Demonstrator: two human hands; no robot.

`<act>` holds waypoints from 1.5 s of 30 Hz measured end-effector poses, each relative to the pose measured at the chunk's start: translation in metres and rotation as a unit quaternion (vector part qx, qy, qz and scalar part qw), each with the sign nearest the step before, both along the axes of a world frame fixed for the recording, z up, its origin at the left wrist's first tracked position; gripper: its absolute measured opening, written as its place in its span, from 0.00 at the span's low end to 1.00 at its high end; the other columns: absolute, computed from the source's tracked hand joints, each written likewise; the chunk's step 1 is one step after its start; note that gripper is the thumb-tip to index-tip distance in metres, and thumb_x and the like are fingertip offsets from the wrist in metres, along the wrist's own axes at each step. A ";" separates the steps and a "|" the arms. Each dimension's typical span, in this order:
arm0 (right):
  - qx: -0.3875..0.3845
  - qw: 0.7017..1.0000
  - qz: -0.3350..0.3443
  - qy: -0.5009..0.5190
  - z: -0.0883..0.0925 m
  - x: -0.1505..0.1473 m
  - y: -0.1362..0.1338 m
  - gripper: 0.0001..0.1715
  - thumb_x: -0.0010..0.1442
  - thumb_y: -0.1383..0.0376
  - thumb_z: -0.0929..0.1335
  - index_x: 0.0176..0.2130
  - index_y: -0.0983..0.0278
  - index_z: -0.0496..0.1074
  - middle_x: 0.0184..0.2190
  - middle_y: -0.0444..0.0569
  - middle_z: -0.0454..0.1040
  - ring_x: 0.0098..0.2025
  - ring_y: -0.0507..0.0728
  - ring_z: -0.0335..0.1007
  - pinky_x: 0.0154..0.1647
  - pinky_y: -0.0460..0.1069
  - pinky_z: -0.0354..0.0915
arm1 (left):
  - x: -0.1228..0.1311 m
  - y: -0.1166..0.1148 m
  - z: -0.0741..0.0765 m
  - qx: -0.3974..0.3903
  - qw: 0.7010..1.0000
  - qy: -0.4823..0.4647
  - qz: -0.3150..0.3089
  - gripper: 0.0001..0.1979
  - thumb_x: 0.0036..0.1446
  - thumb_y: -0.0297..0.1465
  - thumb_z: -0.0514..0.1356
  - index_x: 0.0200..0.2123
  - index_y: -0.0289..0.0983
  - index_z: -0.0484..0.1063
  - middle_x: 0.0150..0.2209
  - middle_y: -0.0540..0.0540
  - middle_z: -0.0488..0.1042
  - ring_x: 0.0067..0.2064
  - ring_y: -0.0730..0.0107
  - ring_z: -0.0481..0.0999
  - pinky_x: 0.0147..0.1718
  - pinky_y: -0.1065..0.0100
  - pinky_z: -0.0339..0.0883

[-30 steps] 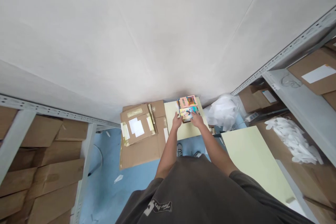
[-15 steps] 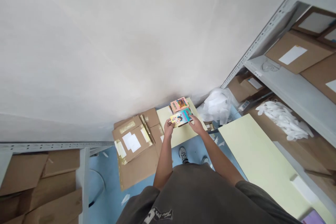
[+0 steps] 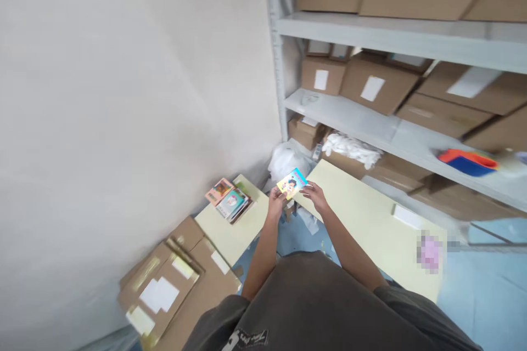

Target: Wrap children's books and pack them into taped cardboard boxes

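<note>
Both my hands hold one small colourful book (image 3: 292,182) in the air, above the gap between two pale yellow tables. My left hand (image 3: 275,203) grips its lower left edge with closed fingers. My right hand (image 3: 314,195) pinches its right edge. A short stack of similar books (image 3: 230,201) lies on the small yellow table (image 3: 234,227) to the left, with a pink-covered one at its far end.
A long pale yellow table (image 3: 362,219) runs off to the right. Grey metal shelving (image 3: 370,115) behind it carries brown cardboard boxes and white gloves (image 3: 349,147). Flattened and taped cartons (image 3: 173,279) lie on the blue floor at left. A white wall stands close ahead.
I lifted the top book off the stack and carried it to the right, away from the small table. My view swung right, bringing the shelving and long table into sight.
</note>
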State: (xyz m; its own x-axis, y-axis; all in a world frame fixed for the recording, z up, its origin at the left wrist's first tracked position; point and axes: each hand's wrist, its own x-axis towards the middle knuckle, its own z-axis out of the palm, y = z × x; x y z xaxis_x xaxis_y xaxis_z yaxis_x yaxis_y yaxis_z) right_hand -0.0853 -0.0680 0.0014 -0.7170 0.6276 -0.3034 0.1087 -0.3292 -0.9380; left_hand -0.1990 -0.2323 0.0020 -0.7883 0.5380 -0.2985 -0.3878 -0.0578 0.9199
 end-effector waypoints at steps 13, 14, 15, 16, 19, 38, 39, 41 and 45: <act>-0.003 0.953 -0.297 0.058 0.040 0.229 0.169 0.31 0.42 0.54 0.80 0.44 0.57 0.69 0.26 0.37 0.73 0.36 0.59 0.77 0.41 0.55 0.74 | 0.171 0.230 0.003 -0.032 0.957 0.009 -0.287 0.37 0.40 0.42 0.79 0.53 0.38 0.76 0.43 0.41 0.84 0.44 0.61 0.83 0.46 0.61 0.74; 0.002 0.953 -0.299 0.055 0.042 0.238 0.174 0.31 0.43 0.53 0.80 0.44 0.57 0.69 0.26 0.36 0.73 0.36 0.58 0.76 0.41 0.54 0.74 | 0.170 0.240 0.002 -0.036 0.954 0.011 -0.296 0.36 0.41 0.42 0.79 0.54 0.38 0.77 0.44 0.40 0.84 0.44 0.61 0.83 0.46 0.61 0.74; 0.005 0.952 -0.300 0.054 0.044 0.243 0.178 0.31 0.43 0.53 0.80 0.44 0.57 0.70 0.26 0.36 0.73 0.36 0.58 0.76 0.40 0.54 0.73 | 0.167 0.248 0.003 -0.039 0.951 0.014 -0.307 0.36 0.41 0.43 0.79 0.53 0.39 0.78 0.45 0.40 0.84 0.45 0.61 0.83 0.46 0.61 0.74; 0.006 0.953 -0.299 0.054 0.045 0.247 0.181 0.31 0.43 0.54 0.80 0.44 0.57 0.70 0.26 0.37 0.73 0.36 0.58 0.76 0.40 0.54 0.73 | 0.163 0.257 0.004 -0.038 0.946 0.019 -0.323 0.35 0.41 0.43 0.78 0.52 0.39 0.79 0.46 0.39 0.84 0.46 0.60 0.83 0.46 0.61 0.74; 0.005 0.954 -0.296 0.050 0.048 0.246 0.186 0.30 0.44 0.53 0.80 0.45 0.57 0.72 0.27 0.38 0.75 0.37 0.58 0.76 0.41 0.54 0.74 | 0.150 0.278 0.009 -0.027 0.922 0.034 -0.384 0.31 0.41 0.45 0.79 0.47 0.37 0.81 0.47 0.37 0.84 0.46 0.57 0.84 0.46 0.59 0.75; 0.104 0.939 -0.328 0.002 0.052 0.182 0.170 0.28 0.52 0.48 0.77 0.48 0.58 0.78 0.49 0.53 0.85 0.50 0.66 0.82 0.52 0.62 0.76 | 0.122 0.326 0.030 0.030 0.897 0.158 -0.411 0.21 0.55 0.39 0.73 0.51 0.40 0.83 0.52 0.39 0.84 0.50 0.55 0.85 0.54 0.54 0.78; 0.137 0.941 -0.308 -0.003 0.054 0.179 0.169 0.28 0.54 0.47 0.76 0.49 0.58 0.79 0.53 0.54 0.84 0.54 0.67 0.81 0.55 0.62 0.75 | 0.129 0.325 0.034 0.049 0.891 0.153 -0.425 0.23 0.55 0.39 0.74 0.53 0.40 0.83 0.53 0.39 0.84 0.51 0.54 0.84 0.54 0.54 0.78; 0.193 0.942 -0.273 -0.018 0.055 0.177 0.167 0.29 0.58 0.46 0.73 0.53 0.57 0.80 0.59 0.55 0.81 0.62 0.68 0.76 0.62 0.63 0.72 | 0.140 0.325 0.042 0.069 0.893 0.145 -0.420 0.25 0.54 0.38 0.74 0.56 0.41 0.82 0.53 0.40 0.84 0.53 0.53 0.84 0.55 0.54 0.77; 0.211 0.923 -0.319 -0.031 0.059 0.189 0.172 0.32 0.58 0.47 0.73 0.57 0.57 0.78 0.63 0.56 0.77 0.67 0.68 0.72 0.65 0.64 0.70 | 0.140 0.331 0.053 0.074 0.906 0.086 -0.407 0.30 0.52 0.40 0.74 0.57 0.38 0.83 0.49 0.42 0.85 0.49 0.53 0.84 0.50 0.56 0.78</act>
State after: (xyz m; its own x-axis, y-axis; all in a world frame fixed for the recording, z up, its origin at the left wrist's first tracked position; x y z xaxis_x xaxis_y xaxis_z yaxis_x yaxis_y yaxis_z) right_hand 0.1035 0.1044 0.0602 -0.1492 0.9881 0.0367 0.0757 0.0484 -0.9960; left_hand -0.0594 0.0991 0.0553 -0.1395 0.9865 -0.0855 -0.2094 0.0550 0.9763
